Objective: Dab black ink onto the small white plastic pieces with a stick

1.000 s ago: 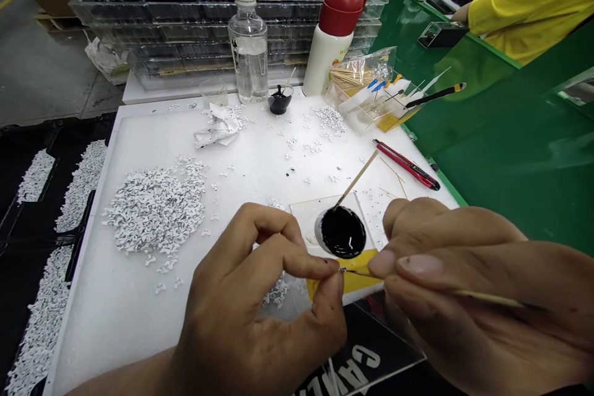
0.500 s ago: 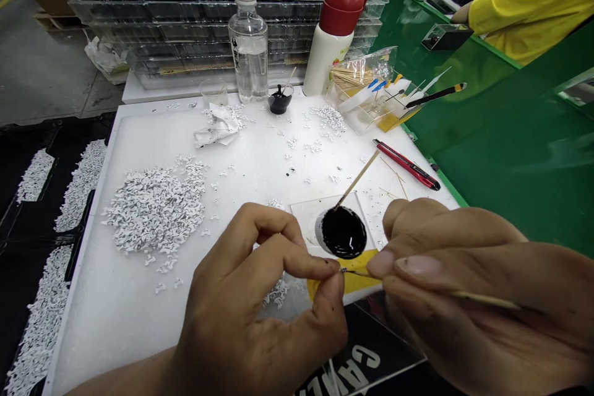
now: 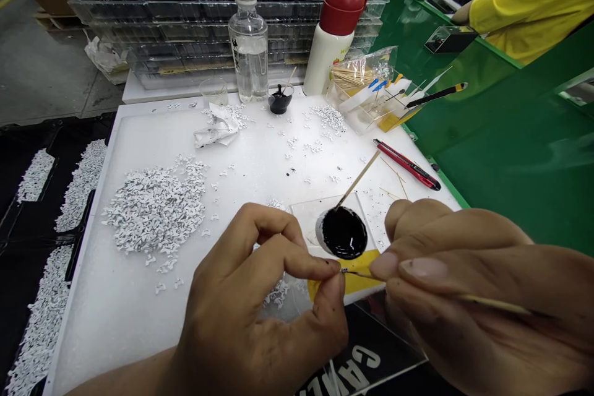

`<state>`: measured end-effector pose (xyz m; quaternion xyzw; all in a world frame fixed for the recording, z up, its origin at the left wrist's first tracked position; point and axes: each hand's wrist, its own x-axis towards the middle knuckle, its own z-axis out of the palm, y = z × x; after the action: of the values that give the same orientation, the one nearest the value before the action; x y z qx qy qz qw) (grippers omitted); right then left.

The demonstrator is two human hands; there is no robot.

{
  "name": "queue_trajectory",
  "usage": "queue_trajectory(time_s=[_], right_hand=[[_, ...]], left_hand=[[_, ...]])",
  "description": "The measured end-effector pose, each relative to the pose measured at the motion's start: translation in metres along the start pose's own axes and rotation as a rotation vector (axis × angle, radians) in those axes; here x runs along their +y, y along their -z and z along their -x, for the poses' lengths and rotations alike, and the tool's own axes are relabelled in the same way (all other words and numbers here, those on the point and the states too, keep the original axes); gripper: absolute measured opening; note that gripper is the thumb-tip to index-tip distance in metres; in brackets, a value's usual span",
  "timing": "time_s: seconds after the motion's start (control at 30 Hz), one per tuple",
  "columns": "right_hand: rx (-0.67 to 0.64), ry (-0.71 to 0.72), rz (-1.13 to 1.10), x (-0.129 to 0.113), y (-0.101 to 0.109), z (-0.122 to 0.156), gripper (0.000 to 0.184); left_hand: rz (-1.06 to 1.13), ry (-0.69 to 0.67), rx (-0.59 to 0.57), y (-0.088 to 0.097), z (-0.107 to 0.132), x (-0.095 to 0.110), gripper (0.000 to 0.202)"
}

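Between thumb and forefinger, my left hand [image 3: 273, 297] pinches a tiny white piece [image 3: 344, 270] with dark marks. My right hand [image 3: 468, 284] grips a thin wooden stick [image 3: 494, 303] like a toothpick, its dark tip touching or very close to the piece. Just beyond the fingertips stands a small cup of black paint [image 3: 344, 232] with another wooden stick [image 3: 357, 179] leaning in it. Yellow tape [image 3: 362, 275] lies under the fingertips, on a clear plate [image 3: 301, 207]. A large heap of small white pieces [image 3: 155, 207] spreads to the left of my left hand.
A clear bottle [image 3: 249, 49], a red-capped flask [image 3: 334, 37] and a small black cup [image 3: 279, 101] stand at the back before stacked clear trays [image 3: 185, 31]. A red utility knife [image 3: 408, 165] lies right. Beyond the green partition [image 3: 492, 136] is a person's yellow sleeve [image 3: 533, 6].
My right hand has shifted very slightly to the right with the stick. My left hand keeps its pinch on the small piece, practically unmoved.
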<state>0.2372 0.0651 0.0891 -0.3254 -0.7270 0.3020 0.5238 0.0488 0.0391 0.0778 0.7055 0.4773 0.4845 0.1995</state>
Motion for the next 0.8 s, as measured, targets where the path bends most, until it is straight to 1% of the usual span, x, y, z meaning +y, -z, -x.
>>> queue_trajectory(time_s=[0.13, 0.27, 0.33, 0.5, 0.57, 0.67, 0.8], right_hand=[[0.008, -0.014, 0.006, 0.0018, -0.0017, -0.0002, 0.013], [0.015, 0.004, -0.078, 0.0008, -0.0033, -0.0011, 0.029], [0.014, 0.002, -0.094, -0.0005, -0.0031, -0.0004, 0.033], [0.028, 0.000, -0.058, -0.0007, -0.0020, 0.0017, 0.015], [0.024, -0.004, -0.052, -0.0005, -0.0019, 0.0009, 0.016], [0.018, -0.001, -0.048, -0.0016, -0.0027, -0.0013, 0.023], [0.027, -0.016, -0.037, -0.0029, -0.0034, -0.0019, 0.017]], left_hand=[[0.014, 0.014, 0.019, -0.0026, 0.0005, 0.0002, 0.015], [0.024, 0.016, 0.010, -0.0024, 0.0019, -0.0006, 0.015], [0.023, 0.018, 0.011, -0.0023, 0.0024, -0.0010, 0.015], [0.022, 0.022, 0.004, -0.0027, 0.0022, -0.0010, 0.014], [0.024, 0.027, 0.005, -0.0026, 0.0022, -0.0007, 0.014], [0.027, 0.032, 0.004, -0.0026, 0.0021, -0.0003, 0.014], [0.017, 0.035, -0.008, -0.0026, 0.0018, -0.0003, 0.013]])
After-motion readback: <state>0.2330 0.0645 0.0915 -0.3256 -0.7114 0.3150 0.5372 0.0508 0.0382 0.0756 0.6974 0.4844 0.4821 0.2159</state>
